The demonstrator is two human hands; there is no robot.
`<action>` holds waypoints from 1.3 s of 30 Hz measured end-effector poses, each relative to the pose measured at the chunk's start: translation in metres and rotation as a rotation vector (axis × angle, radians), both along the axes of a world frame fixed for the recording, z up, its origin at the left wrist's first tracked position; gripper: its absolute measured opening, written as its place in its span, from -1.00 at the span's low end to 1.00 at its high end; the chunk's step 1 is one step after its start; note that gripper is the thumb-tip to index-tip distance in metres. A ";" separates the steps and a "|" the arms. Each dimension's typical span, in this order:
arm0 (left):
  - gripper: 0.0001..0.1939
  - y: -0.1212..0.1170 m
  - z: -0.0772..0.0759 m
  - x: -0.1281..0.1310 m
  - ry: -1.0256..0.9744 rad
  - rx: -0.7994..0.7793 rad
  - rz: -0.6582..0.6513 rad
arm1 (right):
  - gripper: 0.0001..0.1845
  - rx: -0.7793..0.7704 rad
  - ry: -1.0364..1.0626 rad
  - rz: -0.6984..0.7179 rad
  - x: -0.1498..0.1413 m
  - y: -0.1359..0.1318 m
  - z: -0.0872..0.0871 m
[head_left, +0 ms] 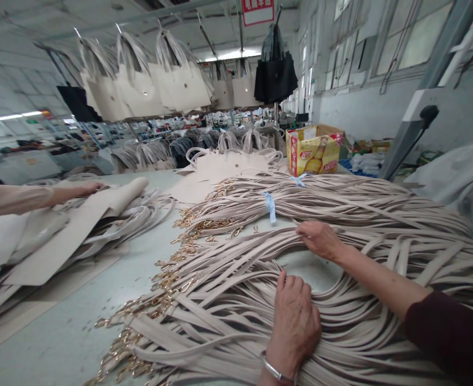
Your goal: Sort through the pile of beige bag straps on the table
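We see the straps [357, 321] fanned and looped in a loose heap on the near right of the tabletop, directly under both hands. The left hand [295, 316] rests on the near loops with curled fingers; we cannot tell whether it grips any. The right hand [320, 238], apart from it, pinches straps at the heap's far edge. Since many straps cross, we judge that a pull on one could drag its neighbours out of line. The gold clasps [164, 308] lie crowded at the left ends, so hooks could catch on each other or scratch the straps. Behind, bundles [365, 206] tied with blue ribbon [270, 208] lie close enough to get mixed in with the loose ones.

The tabletop [71, 332] is pale and speckled with dark marks. Across it, a co-worker's hand [91, 187] reaches over panels [59, 241]. Beyond stand a carton [315, 153] and hanging bags [180, 86], cream and black, before a long, window-lit workshop.
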State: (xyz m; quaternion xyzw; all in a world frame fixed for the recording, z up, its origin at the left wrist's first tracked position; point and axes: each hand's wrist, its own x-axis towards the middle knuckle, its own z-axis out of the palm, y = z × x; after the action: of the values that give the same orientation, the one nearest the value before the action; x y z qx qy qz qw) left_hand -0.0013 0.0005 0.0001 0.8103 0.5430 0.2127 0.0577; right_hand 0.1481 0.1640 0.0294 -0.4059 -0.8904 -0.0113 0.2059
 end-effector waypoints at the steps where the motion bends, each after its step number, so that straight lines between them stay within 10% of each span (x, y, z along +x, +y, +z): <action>1: -0.84 0.000 0.000 0.000 -0.003 0.006 0.002 | -0.81 0.007 0.012 0.029 0.005 -0.006 0.000; 13: -0.62 -0.004 0.007 0.000 -0.075 -0.016 -0.015 | -0.75 -0.428 -0.335 -0.238 0.009 -0.081 -0.018; 19: -0.43 -0.008 0.005 -0.001 -0.147 0.056 -0.009 | -0.78 -0.584 -0.072 -0.026 0.006 -0.093 -0.024; 25: -0.65 -0.009 0.000 -0.001 -0.070 0.247 0.016 | -0.74 -0.656 -0.052 0.029 0.004 -0.095 -0.023; 35: -0.81 0.000 -0.002 0.006 -0.015 0.075 0.036 | -0.68 -0.773 -0.060 0.211 0.026 -0.075 -0.011; 39: -0.82 0.003 -0.005 0.007 -0.010 0.089 0.042 | -0.64 -0.568 0.040 0.008 0.025 -0.038 -0.008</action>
State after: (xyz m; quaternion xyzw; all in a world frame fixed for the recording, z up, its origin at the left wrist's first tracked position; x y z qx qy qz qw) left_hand 0.0062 0.0031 -0.0048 0.7996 0.5494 0.2417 0.0197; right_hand 0.1726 0.1263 0.0213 -0.4437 -0.8553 0.2476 0.1016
